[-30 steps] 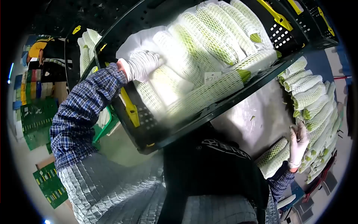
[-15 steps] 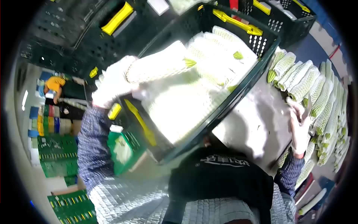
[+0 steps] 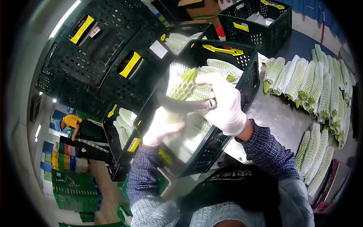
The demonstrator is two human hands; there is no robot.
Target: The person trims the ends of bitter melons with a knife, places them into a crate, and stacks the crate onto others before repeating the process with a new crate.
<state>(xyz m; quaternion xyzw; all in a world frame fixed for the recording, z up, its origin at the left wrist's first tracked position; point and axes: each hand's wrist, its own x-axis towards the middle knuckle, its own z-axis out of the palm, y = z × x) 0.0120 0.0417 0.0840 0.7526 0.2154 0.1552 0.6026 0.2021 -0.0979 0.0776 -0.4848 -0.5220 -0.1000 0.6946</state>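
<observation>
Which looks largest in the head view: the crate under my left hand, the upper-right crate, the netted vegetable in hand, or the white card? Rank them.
1. Crate under the left hand
2. Upper-right crate
3. Netted vegetable, partly hidden
4. White card

On metal table [image 3: 274, 113] | heaped: netted vegetables [image 3: 313, 85] | set apart, nearer: four more vegetables [image 3: 312, 151], side by side | far end: black crate [image 3: 261, 39]
</observation>
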